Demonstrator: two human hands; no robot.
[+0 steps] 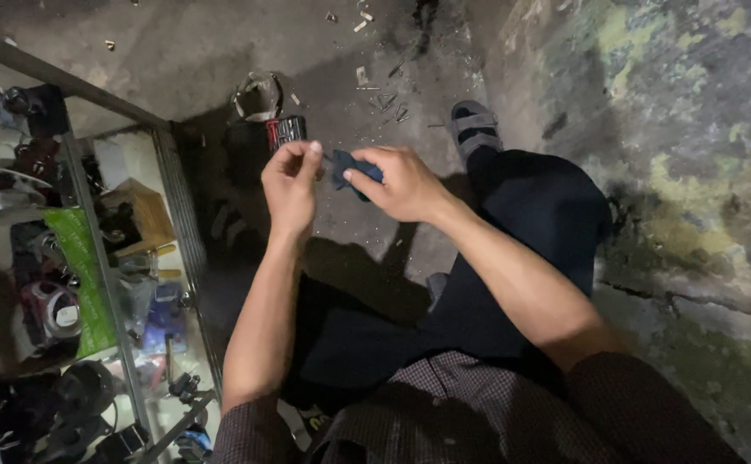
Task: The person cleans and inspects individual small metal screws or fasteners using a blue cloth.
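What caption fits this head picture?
Seated person's right hand holds a small dark blue part, left hand pinching beside it.

The place is a small repair workshop or repair stall. A rough concrete floor carries dirt, stains and scattered small debris, including bits that look like screws and scraps. On the left stands a glass cabinet with a metal frame, packed with mixed parts: dark casings, cables, a cardboard box and a green packet. A cylindrical motor-like part and a coil of strap lie on the floor. On the right, a worn wall shows peeling, mottled paint. Lighting is dim.
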